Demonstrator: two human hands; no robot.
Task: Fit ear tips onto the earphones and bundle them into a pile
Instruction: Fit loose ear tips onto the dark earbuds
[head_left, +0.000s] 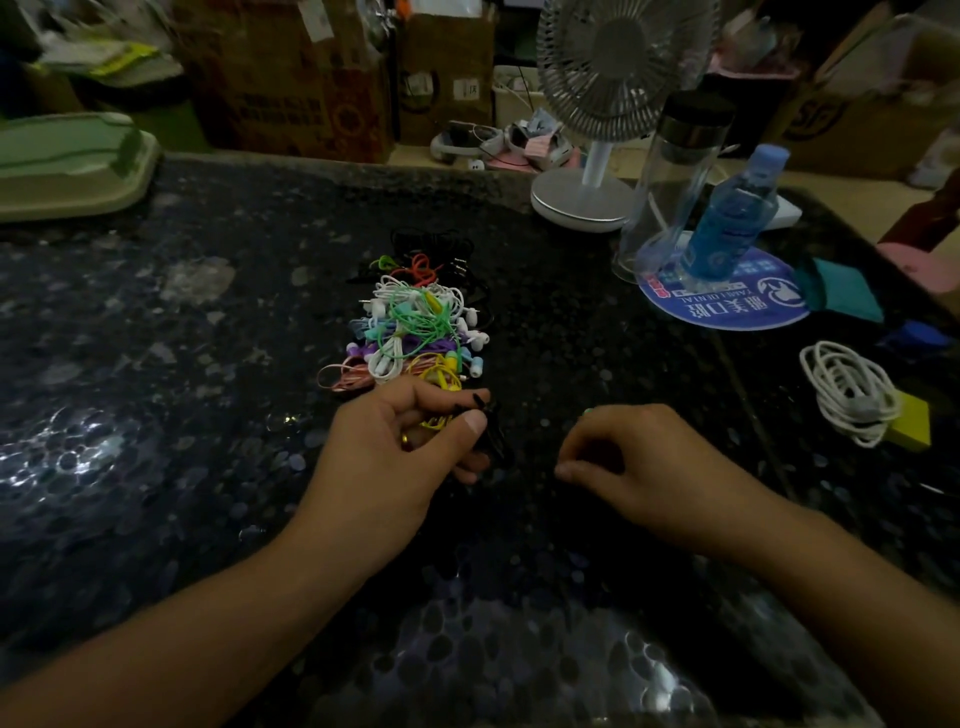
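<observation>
Left hand (410, 447) at centre, fingers curled round black earphones (485, 426). Right hand (631, 457) at 3 o'clock, fingers curled, contents indiscernible. One mixed-colour earphone pile (415, 327) at 12 o'clock. At 2 o'clock: round mat (727, 306) reading "TAMEI DENTAL", two bottles, one fan (597, 104).

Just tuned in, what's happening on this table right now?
A person is sorting earphones on a dark stone table. Their left hand grips a black earphone cable at the near end of a colourful pile of earphones. The right hand is curled just beside it, fingertips pinched together; whether it holds an ear tip is too dark to tell.
</observation>
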